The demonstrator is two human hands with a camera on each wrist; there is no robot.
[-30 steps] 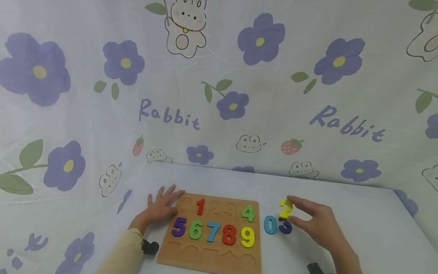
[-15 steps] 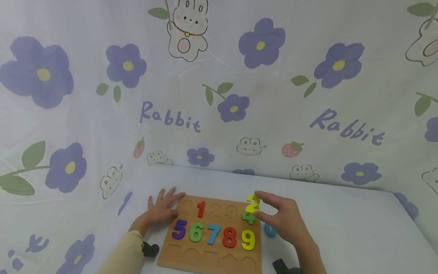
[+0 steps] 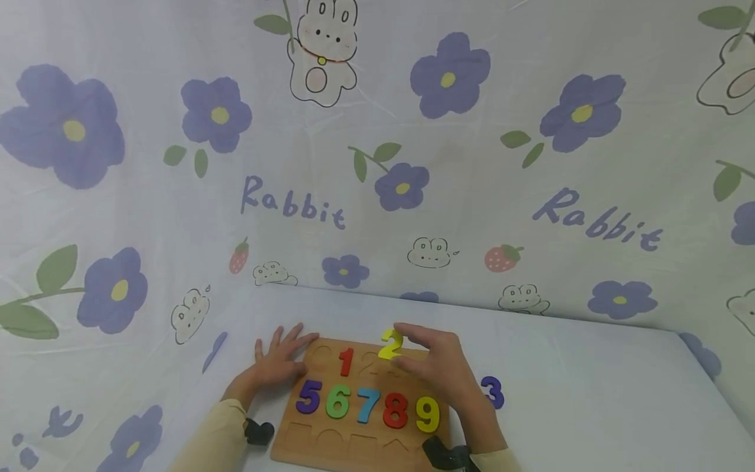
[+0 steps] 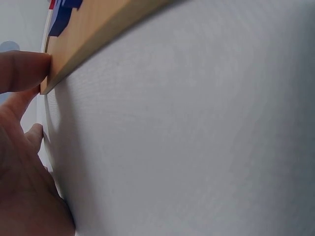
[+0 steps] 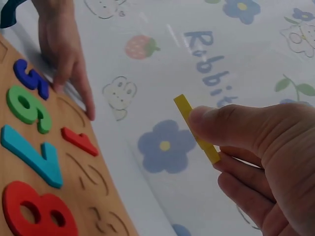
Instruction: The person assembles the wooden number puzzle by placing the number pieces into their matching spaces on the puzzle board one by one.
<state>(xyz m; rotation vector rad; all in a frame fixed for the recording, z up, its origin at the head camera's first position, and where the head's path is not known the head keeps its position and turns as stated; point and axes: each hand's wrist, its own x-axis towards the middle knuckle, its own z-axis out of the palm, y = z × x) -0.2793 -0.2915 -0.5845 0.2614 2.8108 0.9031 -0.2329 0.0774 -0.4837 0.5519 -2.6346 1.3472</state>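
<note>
Between thumb and fingers my right hand (image 3: 439, 367) pinches a yellow number 2 (image 3: 391, 345), held above the top row of a wooden number board (image 3: 330, 442); the right wrist view shows this piece edge-on. My left hand (image 3: 277, 360) lies at the board's upper left edge, fingers spread and touching it. In the board sit a red 1 (image 3: 346, 362), purple 5 (image 3: 309, 396), green 6 (image 3: 338, 400), blue 7 (image 3: 368, 405), red 8 (image 3: 395, 410) and yellow 9 (image 3: 428, 414). The right hand hides the green 4 in the head view.
A dark purple 3 (image 3: 493, 392) lies on the white table (image 3: 590, 393), right of the board. The blue 0 is hidden behind the right hand and forearm. A patterned curtain (image 3: 472, 164) rises behind the table.
My right hand has carried the yellow 2 leftward from over the loose purple 3, across the green 4, to above the top-row recesses. The left hand stays put.
</note>
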